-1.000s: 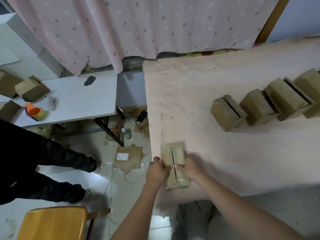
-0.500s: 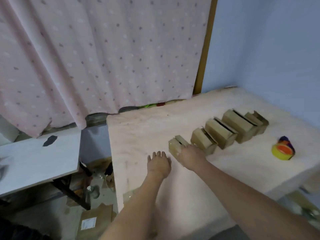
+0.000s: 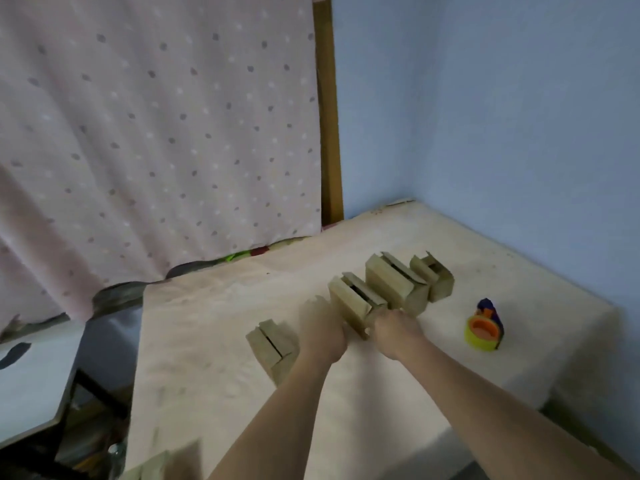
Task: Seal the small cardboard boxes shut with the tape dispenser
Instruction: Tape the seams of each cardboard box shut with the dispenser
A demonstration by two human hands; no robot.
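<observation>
A: Where are the small cardboard boxes?

B: Four show on the pale desk (image 3: 214, 393). One box (image 3: 273, 349) sits alone at about seven o'clock from the middle of the desk, its top flaps split by a dark slit. The other three run in a diagonal row toward one o'clock — the nearest box (image 3: 351, 304), then the taller middle box (image 3: 391, 285), then the far box (image 3: 434, 278) with its flaps standing up.

A: And the hands?

B: Both reach forward, apart from each other. The left hand (image 3: 322, 336) is blurred; it lies between the lone box and the nearest box of the row, at that box's nine o'clock side. Whether its fingers curl round anything I cannot tell. The right hand (image 3: 394, 332) is at the near corner of the same box, at its five o'clock, fingers touching the cardboard — the grip itself is hidden by the back of the hand.

A: The tape dispenser?

B: The tape dispenser (image 3: 484, 327) rests on the desk at three o'clock from the right hand, well apart from it: a yellow roll with an orange core and a dark blue part behind. Neither hand touches it.

A: Around the desk?

B: A pink dotted curtain (image 3: 156, 126) hangs at eleven o'clock, a blue wall (image 3: 502, 116) at two o'clock, a wooden post (image 3: 330, 133) between them.
</observation>
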